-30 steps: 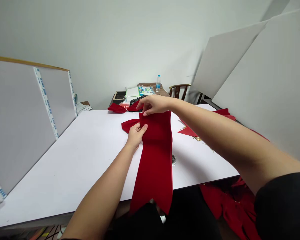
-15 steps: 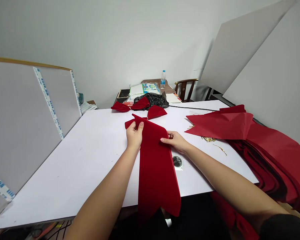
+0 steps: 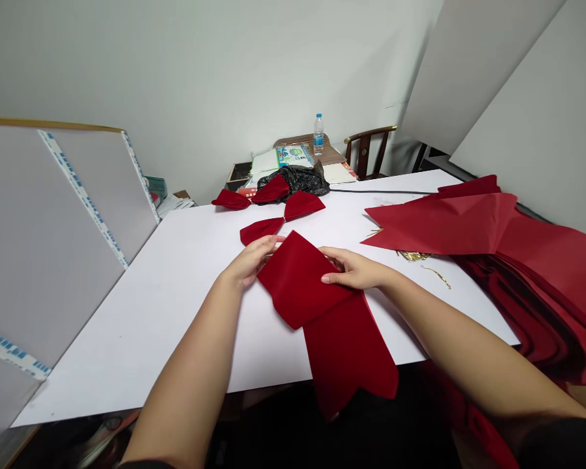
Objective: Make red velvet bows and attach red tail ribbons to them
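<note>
A wide red velvet ribbon (image 3: 307, 280) lies between my hands, its upper part folded across itself at an angle. The V-notched tail (image 3: 354, 352) hangs over the table's near edge. My left hand (image 3: 254, 259) holds the fold's left side, fingers partly hidden behind the cloth. At the right side, my right hand (image 3: 352, 268) grips the ribbon, thumb on top and fingers underneath. Just beyond my hands lies a red velvet bow (image 3: 303, 205), pinched in at its middle. A second red bow (image 3: 273, 190) rests farther back.
On the white table (image 3: 176, 312), red ribbon lengths (image 3: 449, 225) are piled at the right, with gold twist ties (image 3: 414, 256) beside them. A black plastic bag (image 3: 297, 179) sits at the back. Behind stand a water bottle (image 3: 318, 135) and a wooden chair (image 3: 366, 153). White panel (image 3: 34, 247) at left.
The ribbon, earlier stretched flat toward me, is now folded over on itself, its tail shifted right. My left hand has moved slightly left and the right hand slightly right.
</note>
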Action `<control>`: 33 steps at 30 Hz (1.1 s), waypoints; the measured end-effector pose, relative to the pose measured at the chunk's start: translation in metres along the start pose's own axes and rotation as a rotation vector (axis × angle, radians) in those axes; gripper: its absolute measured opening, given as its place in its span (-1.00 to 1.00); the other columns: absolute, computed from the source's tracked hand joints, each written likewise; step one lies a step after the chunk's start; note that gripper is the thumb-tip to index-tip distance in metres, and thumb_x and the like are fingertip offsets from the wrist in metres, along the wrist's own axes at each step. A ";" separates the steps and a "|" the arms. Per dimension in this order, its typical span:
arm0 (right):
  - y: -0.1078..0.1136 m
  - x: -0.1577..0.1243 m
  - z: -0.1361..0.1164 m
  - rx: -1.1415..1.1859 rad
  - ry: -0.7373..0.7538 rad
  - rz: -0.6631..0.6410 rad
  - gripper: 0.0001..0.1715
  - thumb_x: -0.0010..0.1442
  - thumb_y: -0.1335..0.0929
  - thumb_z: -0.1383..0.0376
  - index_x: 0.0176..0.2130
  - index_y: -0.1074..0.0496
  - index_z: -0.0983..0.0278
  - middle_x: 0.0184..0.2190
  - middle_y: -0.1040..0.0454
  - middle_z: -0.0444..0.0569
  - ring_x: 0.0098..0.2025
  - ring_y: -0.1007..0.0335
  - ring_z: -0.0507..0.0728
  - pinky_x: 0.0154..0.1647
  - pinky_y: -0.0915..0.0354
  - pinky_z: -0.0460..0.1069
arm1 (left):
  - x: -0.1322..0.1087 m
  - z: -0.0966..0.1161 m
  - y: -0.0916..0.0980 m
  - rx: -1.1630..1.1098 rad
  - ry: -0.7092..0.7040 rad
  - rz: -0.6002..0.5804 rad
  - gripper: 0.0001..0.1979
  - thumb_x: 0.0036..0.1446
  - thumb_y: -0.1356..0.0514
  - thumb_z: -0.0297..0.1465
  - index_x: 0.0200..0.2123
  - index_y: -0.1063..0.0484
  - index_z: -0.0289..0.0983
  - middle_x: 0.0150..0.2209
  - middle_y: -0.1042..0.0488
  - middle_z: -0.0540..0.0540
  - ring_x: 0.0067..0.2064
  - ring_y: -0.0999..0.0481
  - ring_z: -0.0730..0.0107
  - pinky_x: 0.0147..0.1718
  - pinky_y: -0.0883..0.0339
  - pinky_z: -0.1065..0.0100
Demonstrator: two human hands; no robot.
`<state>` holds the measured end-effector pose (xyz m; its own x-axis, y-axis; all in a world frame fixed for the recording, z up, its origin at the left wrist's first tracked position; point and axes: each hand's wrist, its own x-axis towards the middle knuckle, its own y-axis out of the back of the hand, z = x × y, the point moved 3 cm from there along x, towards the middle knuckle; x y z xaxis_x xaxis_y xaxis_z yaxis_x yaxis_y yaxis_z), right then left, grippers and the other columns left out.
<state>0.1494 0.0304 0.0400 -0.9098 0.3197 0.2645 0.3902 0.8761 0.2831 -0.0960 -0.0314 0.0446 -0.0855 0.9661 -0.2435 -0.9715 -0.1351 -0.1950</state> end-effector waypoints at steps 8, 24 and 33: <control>0.005 -0.002 0.009 -0.001 -0.167 -0.011 -0.29 0.22 -0.51 0.08 0.26 -0.38 0.24 0.20 -0.49 0.11 0.13 -0.53 0.24 0.07 -0.48 0.08 | 0.003 0.008 0.008 0.129 -0.282 0.158 -0.50 -0.20 -0.59 -0.10 -0.33 -0.53 -0.30 -0.33 -0.62 -0.12 -0.34 -0.59 0.32 -0.34 -0.46 0.36; 0.060 -0.030 0.014 0.016 -0.521 0.061 -0.55 0.02 -0.59 0.12 -0.11 -0.60 0.24 -0.09 -0.65 0.02 -0.17 -0.61 0.22 -0.29 -0.49 -0.01 | -0.001 0.040 0.070 -0.030 -0.550 0.715 -0.62 -0.14 -0.52 -0.26 -0.32 -0.47 -0.29 -0.36 -0.58 -0.06 -0.37 -0.52 0.40 -0.34 -0.43 0.39; 0.097 -0.028 0.042 -0.046 -0.374 0.739 -0.32 -0.24 -0.67 0.08 -0.15 -0.57 0.29 -0.42 -0.52 -0.07 -0.35 -0.47 0.11 -0.31 -0.42 0.00 | -0.026 0.021 0.120 -0.059 -0.431 0.823 -0.65 -0.09 -0.49 -0.37 -0.29 -0.43 -0.28 -0.39 -0.57 -0.03 -0.41 -0.54 0.41 -0.37 -0.48 0.39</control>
<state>0.2068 0.1211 0.0212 -0.4006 0.9131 0.0752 0.9037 0.3803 0.1966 -0.2152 -0.0681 0.0476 -0.8287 0.5579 0.0448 -0.5567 -0.8134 -0.1686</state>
